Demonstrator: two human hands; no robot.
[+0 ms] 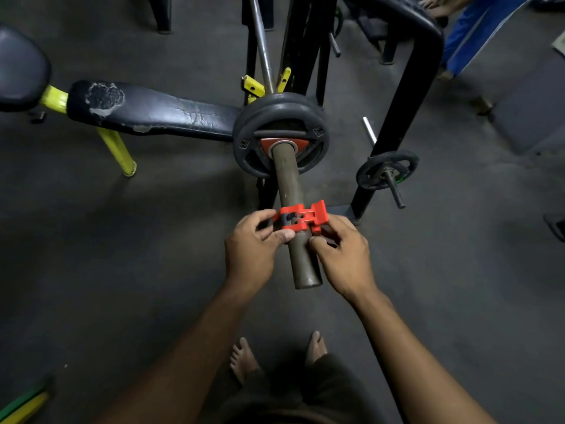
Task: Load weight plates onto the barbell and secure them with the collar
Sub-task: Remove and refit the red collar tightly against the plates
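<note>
The red clamp collar (301, 218) sits around the barbell sleeve (293, 209) partway along it, well short of the weight plates (279, 134) and nearer the sleeve's open end, with its lever flipped up and away from the band. The left hand (252, 249) pinches the collar's left side between thumb and curled fingers, and the right hand (342, 255) grips its right side under the raised lever, fingers curled round the clamp. Beyond the collar, the plates rest flush together at the inner end of the sleeve, their red hub showing around the bar. The step in hand appears to be sliding the collar up to the plates, and doing it well likely means keeping the lever fully open so the band does not bind, holding the ring square to the sleeve with even pressure from both hands, and pushing until it touches the outer plate's hub with no gap before snapping the lever down. Left of the plates, the worn padded bench (146, 110) stretches away on yellow legs; behind them the black rack (397, 117) rises, and to their right a smaller plate (386, 169) hangs on a storage peg of that rack.
</note>
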